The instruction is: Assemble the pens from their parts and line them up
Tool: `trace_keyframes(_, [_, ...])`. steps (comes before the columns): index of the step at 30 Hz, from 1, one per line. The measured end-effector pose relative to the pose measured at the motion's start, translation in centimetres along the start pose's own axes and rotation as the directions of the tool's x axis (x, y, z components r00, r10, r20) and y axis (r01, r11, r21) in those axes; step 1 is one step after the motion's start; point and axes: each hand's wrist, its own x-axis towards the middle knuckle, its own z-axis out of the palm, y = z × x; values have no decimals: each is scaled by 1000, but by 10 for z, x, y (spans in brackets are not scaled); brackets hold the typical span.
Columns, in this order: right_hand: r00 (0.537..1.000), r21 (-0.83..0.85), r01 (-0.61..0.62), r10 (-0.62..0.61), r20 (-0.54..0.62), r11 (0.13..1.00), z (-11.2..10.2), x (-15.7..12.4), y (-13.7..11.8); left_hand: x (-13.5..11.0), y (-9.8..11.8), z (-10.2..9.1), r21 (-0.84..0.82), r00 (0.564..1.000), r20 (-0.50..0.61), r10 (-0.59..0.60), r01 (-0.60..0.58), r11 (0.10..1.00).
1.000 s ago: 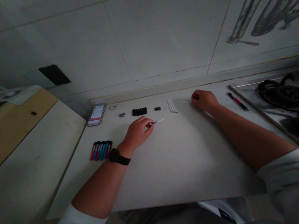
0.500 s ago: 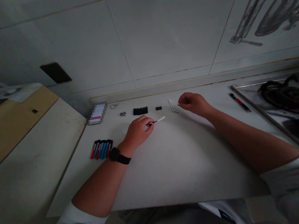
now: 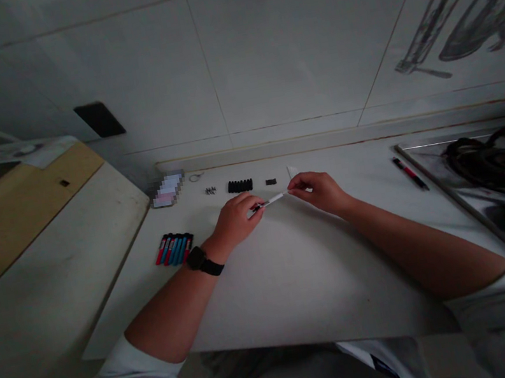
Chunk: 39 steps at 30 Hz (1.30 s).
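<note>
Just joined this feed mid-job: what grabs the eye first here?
Both hands meet on the white countertop: the left hand, with a black wristwatch, and the right hand each pinch an end of a thin white plastic tube. To their left lies a tidy row of red and blue pen barrels; at the far right sits a black gas burner.

Dim, grainy view with soft shadows and wide-angle bending at edges.
</note>
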Motion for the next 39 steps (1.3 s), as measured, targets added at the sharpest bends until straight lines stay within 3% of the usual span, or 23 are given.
trace_keyframes(4, [999, -67, 35, -36, -15, 997, -11, 5, 3, 0, 0, 0, 5, 1000, 8, -6, 6, 1000])
trace_keyframes(7, [987, -125, -25, 5, -158, 992, -39, 14, 17, 0, -2, 0, 4, 1000, 4, -3, 3, 1000])
trace_keyframes(11, [912, -26, -100, 81, -402, 995, -86, 24, 44, -1, -4, 2, 6, 1000, -2, 6, -6, 1000])
trace_keyframes(15, [874, -28, -140, 111, -472, 990, -112, 25, 67, -2, -5, 3, 3, 1000, -12, -1, 1, 1000])
trace_keyframes(20, [891, -62, -172, 128, -436, 983, -112, 23, 81, -2, -3, 1, 20, 1000, -14, -16, 16, 1000])
trace_keyframes(27, [920, -174, -226, 152, -360, 959, -107, 21, 76, -2, -3, 1, 19, 1000, -20, -22, 22, 1000])
trace_keyframes(39, [979, -198, -165, 135, -156, 966, -93, 20, 90, -2, -1, -1, 5, 999, -31, -22, 22, 1000])
